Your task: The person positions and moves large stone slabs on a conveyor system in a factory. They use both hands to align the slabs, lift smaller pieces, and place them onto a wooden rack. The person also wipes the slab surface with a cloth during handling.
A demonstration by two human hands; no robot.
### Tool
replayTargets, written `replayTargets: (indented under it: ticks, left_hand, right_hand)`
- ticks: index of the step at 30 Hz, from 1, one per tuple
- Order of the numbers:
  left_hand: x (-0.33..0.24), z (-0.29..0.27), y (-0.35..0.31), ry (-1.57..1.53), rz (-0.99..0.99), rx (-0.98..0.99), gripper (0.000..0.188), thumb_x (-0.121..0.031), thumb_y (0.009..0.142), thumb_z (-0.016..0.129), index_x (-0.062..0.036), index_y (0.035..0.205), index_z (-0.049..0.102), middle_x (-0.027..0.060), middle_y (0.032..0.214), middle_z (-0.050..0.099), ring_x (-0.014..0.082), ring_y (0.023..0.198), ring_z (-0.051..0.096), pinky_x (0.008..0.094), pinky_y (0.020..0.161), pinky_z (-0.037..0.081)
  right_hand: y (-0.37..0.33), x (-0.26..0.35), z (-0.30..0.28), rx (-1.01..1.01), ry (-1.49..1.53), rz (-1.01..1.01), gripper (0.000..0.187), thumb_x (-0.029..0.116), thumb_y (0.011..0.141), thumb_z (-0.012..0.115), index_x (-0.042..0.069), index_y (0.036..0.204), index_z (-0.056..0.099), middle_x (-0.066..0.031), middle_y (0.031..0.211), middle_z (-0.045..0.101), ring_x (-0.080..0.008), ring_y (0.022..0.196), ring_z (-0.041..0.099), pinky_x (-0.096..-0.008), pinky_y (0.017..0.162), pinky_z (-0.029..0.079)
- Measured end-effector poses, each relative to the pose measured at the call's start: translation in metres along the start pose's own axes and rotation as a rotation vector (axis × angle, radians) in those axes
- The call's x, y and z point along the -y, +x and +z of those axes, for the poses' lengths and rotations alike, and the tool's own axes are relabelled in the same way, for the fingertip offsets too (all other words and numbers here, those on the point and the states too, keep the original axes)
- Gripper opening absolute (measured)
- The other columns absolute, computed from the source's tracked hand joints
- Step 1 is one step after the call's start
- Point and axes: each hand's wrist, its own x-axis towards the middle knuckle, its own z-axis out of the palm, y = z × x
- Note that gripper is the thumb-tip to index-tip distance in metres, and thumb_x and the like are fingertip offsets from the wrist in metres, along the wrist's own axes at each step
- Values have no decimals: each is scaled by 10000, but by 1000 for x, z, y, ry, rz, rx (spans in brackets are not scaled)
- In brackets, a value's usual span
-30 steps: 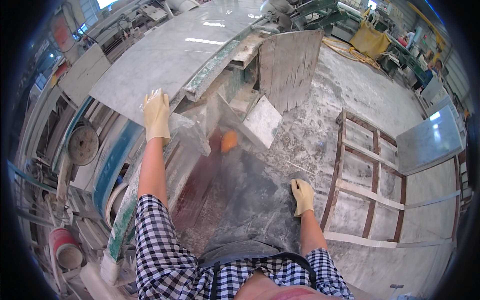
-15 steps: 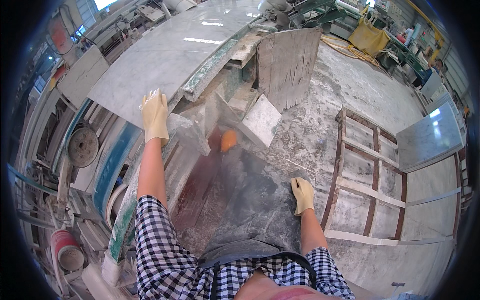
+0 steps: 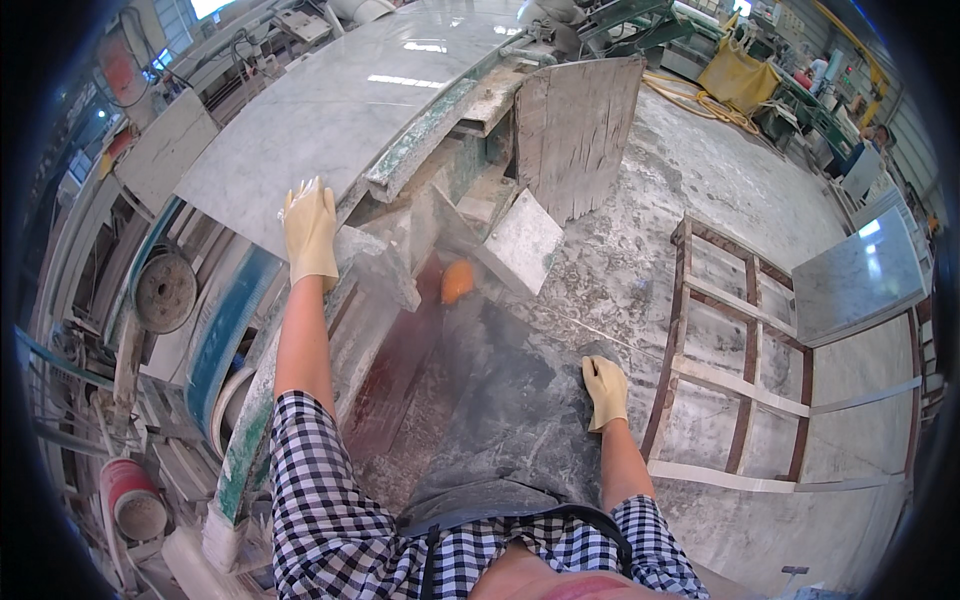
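My left hand (image 3: 309, 232), in a cream rubber glove, lies on the near end of a large pale grey-veined stone slab (image 3: 330, 120). Its fingers are stretched out over the polished surface, and no object is in its grasp. My right hand (image 3: 606, 392), gloved the same way, hangs low beside the right edge of my dark, dusty apron (image 3: 510, 400). Its fingers look loosely curled, their tips partly hidden, and I see nothing held in them. Under the slab runs a green metal frame (image 3: 430, 140) crusted with pale dust.
Broken stone pieces (image 3: 525, 240) and an upright weathered board (image 3: 575, 135) stand beside the frame. An orange rounded object (image 3: 457, 282) sits near my apron. At right a wooden frame (image 3: 745, 370) lies on the floor by a leaning slab (image 3: 860, 275). A person (image 3: 872, 142) is far right.
Both my hands stay where they were. In the far right background, the person has shifted slightly.
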Motion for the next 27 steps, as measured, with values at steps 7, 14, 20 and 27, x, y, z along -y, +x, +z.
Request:
replayTargets:
  ticks: [7, 14, 20, 27]
  left_hand:
    - [-1, -3, -1, -25, 29, -27, 432, -287, 1056, 456, -5, 1310, 664, 199, 1318, 675, 319, 1326, 576, 442, 1200, 360]
    - [-1, -2, 0, -15, 23, -5, 431, -279, 1059, 450, 1, 1307, 662, 204, 1307, 679, 324, 1322, 578, 445, 1196, 361]
    - [-4, -7, -2, -23, 21, -11, 423, -274, 1062, 447, -1, 1304, 662, 196, 1311, 679, 317, 1323, 578, 447, 1193, 363]
    - [-3, -5, -1, -30, 21, -12, 421, -276, 1064, 448, -2, 1301, 663, 195, 1304, 682, 314, 1322, 580, 450, 1191, 365]
  right_hand:
    - [0, -1, 2, -14, 14, -21, 383, 371, 975, 546, 48, 896, 737, -212, 911, 721, -433, 901, 679, -531, 806, 514]
    - [1, 0, 2, -22, 20, -17, 384, 370, 971, 549, 44, 898, 738, -212, 915, 721, -432, 902, 680, -524, 814, 518]
    - [1, 0, 2, -28, 23, -25, 387, 368, 971, 545, 40, 890, 735, -213, 915, 720, -431, 900, 681, -524, 813, 519]
    - [0, 1, 1, -18, 17, -2, 390, 369, 972, 543, 40, 885, 732, -212, 914, 719, -430, 901, 681, -524, 811, 519]
